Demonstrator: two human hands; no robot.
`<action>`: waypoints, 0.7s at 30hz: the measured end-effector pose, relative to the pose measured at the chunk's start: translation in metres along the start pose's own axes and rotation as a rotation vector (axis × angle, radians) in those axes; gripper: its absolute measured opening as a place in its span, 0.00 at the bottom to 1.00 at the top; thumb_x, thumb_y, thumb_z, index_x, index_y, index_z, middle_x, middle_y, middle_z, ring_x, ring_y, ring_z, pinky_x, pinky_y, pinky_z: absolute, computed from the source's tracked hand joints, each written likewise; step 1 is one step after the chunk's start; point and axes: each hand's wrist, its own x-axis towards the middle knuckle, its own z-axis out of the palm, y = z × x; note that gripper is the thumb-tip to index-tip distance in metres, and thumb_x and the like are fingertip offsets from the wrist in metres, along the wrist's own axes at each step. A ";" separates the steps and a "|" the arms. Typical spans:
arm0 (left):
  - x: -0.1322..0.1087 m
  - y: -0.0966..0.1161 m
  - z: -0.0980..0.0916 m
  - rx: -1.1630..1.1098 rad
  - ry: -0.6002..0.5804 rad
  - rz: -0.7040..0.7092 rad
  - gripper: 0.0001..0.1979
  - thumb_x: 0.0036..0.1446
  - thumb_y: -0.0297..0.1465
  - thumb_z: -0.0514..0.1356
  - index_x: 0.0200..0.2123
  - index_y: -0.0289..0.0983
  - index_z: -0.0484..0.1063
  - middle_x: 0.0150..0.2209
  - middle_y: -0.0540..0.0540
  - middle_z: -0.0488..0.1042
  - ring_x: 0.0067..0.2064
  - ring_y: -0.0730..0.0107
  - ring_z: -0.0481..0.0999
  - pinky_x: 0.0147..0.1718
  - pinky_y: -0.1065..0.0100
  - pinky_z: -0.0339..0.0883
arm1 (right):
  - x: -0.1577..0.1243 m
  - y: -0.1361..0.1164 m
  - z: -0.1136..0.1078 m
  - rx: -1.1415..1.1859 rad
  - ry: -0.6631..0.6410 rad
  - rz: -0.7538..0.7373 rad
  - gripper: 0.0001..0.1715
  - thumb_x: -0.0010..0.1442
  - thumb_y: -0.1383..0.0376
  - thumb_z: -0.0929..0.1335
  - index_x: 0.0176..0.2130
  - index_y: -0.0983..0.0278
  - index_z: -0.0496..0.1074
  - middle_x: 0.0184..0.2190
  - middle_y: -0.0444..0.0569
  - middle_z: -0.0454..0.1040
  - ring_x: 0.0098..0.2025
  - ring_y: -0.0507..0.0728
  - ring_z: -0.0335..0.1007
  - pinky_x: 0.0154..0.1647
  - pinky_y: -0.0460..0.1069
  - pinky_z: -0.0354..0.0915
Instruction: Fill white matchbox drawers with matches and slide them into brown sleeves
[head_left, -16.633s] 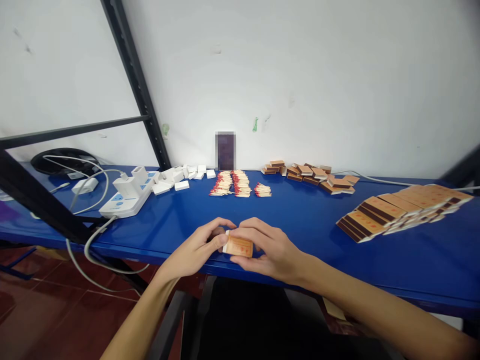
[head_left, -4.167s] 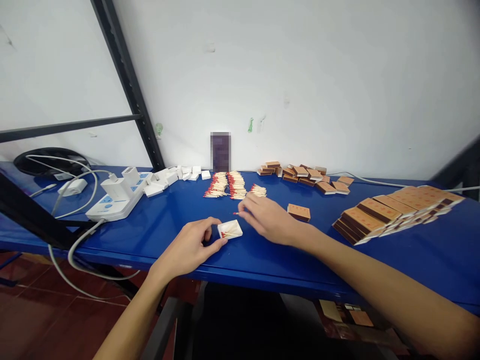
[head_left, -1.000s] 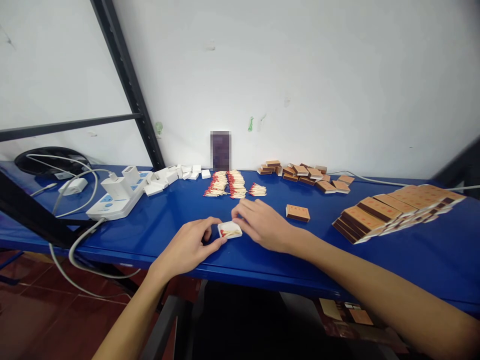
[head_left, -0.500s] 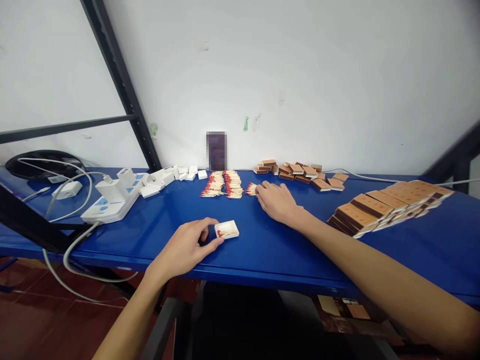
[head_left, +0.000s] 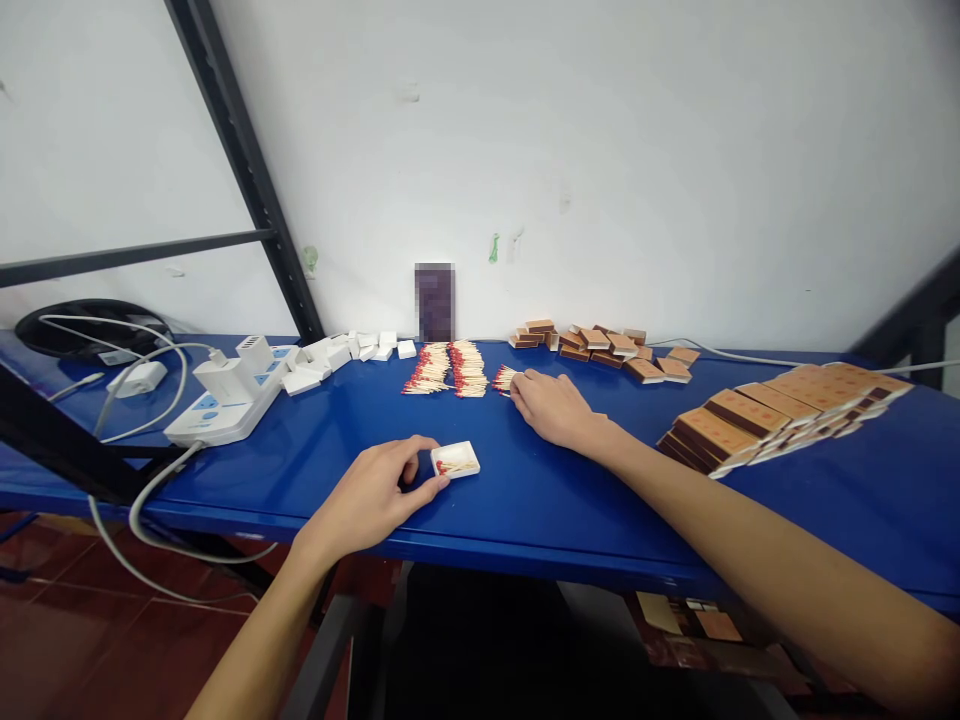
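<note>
My left hand (head_left: 382,492) grips the left end of a white matchbox tray (head_left: 466,452) between thumb and fingers on the blue table. Several red-headed matches (head_left: 459,467) lie inside the tray. Farther back, my right hand (head_left: 553,405) has its fingers curled closed on a small pile of matches (head_left: 503,379); their tips hide just what they pinch. Left of that pile, two thick rows of matches (head_left: 429,369) lie side by side, heads to the left.
White trays (head_left: 322,358) are heaped at the back left, near a power strip (head_left: 232,405) with cables. Brown matchbox sleeves (head_left: 592,342) lie along the wall. Overlapping matchboxes (head_left: 772,410) form a stack at the right. A pixelated dark panel (head_left: 435,300) stands against the wall.
The right-hand fingers have shifted very slightly at the small match pile. My left hand and the tray stay in place; the view has drifted a little.
</note>
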 end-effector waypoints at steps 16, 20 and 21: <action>0.000 -0.001 -0.001 0.017 0.006 -0.007 0.19 0.62 0.46 0.54 0.50 0.41 0.70 0.25 0.54 0.63 0.26 0.72 0.64 0.27 0.70 0.55 | -0.020 -0.008 -0.016 -0.041 -0.003 -0.126 0.12 0.68 0.66 0.58 0.45 0.66 0.68 0.46 0.60 0.69 0.43 0.62 0.68 0.38 0.53 0.59; 0.000 0.000 0.000 0.002 0.016 0.001 0.19 0.62 0.45 0.54 0.50 0.40 0.70 0.25 0.54 0.63 0.26 0.72 0.64 0.26 0.70 0.55 | -0.021 -0.005 -0.015 0.011 -0.027 -0.235 0.16 0.70 0.65 0.54 0.41 0.65 0.68 0.42 0.57 0.70 0.40 0.60 0.68 0.36 0.52 0.59; 0.000 0.000 0.000 -0.003 0.017 0.004 0.19 0.62 0.45 0.54 0.50 0.40 0.70 0.25 0.54 0.63 0.26 0.72 0.64 0.27 0.70 0.55 | -0.022 -0.006 -0.016 0.030 -0.028 -0.264 0.17 0.71 0.64 0.54 0.41 0.64 0.67 0.41 0.56 0.70 0.39 0.60 0.68 0.36 0.52 0.59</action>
